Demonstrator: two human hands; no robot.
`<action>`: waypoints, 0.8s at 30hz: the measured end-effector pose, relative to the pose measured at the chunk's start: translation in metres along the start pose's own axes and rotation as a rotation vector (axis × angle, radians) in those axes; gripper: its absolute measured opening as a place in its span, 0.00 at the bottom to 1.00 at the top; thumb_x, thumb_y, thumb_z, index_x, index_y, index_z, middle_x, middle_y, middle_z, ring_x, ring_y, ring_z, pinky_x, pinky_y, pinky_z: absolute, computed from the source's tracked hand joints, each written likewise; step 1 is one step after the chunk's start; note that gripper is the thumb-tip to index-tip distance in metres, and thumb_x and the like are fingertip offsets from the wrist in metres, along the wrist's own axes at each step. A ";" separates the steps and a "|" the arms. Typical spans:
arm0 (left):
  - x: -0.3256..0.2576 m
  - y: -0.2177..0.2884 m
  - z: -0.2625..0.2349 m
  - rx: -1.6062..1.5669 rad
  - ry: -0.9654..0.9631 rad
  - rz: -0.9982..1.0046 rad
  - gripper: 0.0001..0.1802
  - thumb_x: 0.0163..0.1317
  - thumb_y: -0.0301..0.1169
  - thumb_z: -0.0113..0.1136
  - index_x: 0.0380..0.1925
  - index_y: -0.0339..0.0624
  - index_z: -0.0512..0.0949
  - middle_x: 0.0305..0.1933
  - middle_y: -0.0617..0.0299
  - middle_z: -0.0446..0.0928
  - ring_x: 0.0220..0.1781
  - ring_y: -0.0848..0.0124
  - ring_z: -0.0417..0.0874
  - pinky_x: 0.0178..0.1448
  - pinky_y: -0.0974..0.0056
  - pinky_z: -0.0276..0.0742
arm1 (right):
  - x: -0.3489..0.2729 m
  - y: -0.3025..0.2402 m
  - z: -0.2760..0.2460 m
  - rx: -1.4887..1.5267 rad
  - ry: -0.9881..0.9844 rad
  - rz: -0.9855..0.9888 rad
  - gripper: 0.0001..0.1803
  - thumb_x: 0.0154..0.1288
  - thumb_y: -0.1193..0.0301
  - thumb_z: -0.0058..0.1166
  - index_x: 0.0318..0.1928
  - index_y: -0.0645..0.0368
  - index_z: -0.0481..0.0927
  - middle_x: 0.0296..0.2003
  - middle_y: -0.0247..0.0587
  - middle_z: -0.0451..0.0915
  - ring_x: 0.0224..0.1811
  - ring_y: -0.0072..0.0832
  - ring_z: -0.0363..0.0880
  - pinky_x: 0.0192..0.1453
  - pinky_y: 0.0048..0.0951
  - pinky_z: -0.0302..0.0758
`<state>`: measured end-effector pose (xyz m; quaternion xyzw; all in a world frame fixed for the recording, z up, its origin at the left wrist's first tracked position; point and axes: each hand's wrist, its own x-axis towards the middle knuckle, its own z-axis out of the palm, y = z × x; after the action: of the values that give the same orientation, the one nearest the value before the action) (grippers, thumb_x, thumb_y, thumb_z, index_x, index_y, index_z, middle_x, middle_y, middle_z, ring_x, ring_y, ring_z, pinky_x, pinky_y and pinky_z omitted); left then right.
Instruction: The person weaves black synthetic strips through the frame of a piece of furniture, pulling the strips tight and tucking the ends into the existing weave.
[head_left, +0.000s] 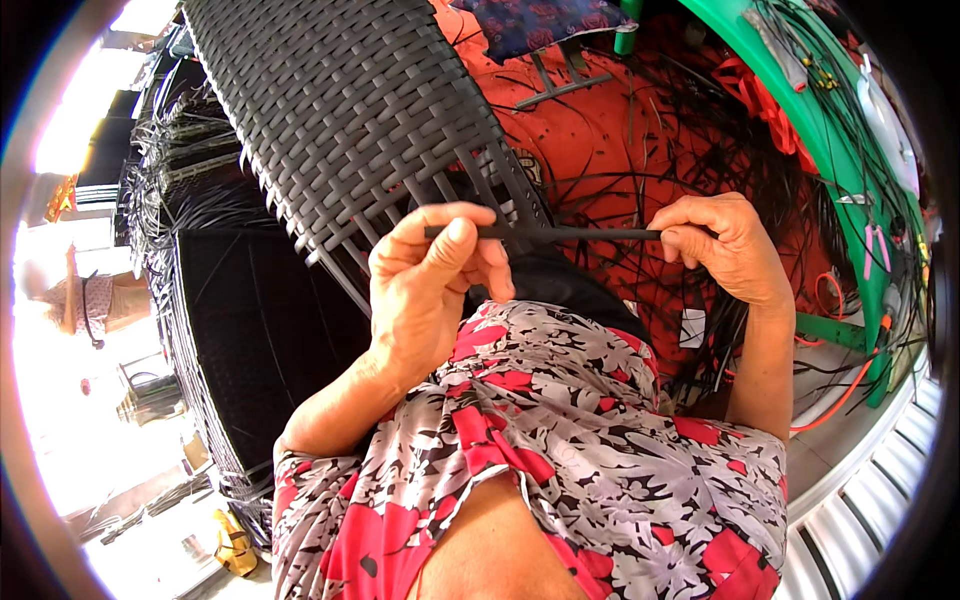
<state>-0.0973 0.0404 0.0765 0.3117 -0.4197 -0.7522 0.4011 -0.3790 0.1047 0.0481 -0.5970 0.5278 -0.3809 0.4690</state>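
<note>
The left hand pinches one end of a dark flat strip between thumb and forefinger, its other fingers loosely bent; the right hand pinches the far end. The strip spans the air near the unfinished lower edge of a woven panel, above a red cloth. Good handling here probably means a light, even pull, both grips level, the strip flat and untwisted, clear of the panel's open strands.
</note>
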 end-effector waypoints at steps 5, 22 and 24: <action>-0.006 -0.010 0.012 0.298 0.015 -0.029 0.12 0.66 0.29 0.54 0.42 0.29 0.77 0.30 0.53 0.80 0.27 0.67 0.82 0.34 0.65 0.81 | 0.019 -0.014 0.052 -0.177 0.106 -0.409 0.09 0.59 0.74 0.58 0.39 0.65 0.79 0.26 0.41 0.80 0.25 0.28 0.78 0.29 0.26 0.73; 0.027 -0.016 -0.002 1.758 0.073 0.984 0.15 0.43 0.26 0.65 0.34 0.37 0.79 0.63 0.44 0.63 0.65 0.40 0.58 0.63 0.39 0.53 | 0.045 -0.025 0.045 -0.330 0.322 -0.320 0.03 0.54 0.78 0.56 0.28 0.66 0.77 0.23 0.47 0.77 0.23 0.39 0.77 0.28 0.32 0.71; 0.030 -0.013 -0.003 1.749 0.075 0.984 0.14 0.43 0.26 0.65 0.34 0.38 0.78 0.62 0.44 0.64 0.64 0.40 0.59 0.63 0.39 0.54 | 0.045 -0.029 0.044 -0.360 0.311 -0.317 0.03 0.53 0.78 0.55 0.27 0.66 0.76 0.22 0.48 0.77 0.23 0.41 0.77 0.28 0.33 0.71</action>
<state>-0.1143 0.0177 0.0595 0.3122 -0.8943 0.0803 0.3103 -0.3226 0.0672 0.0620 -0.6801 0.5525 -0.4366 0.2037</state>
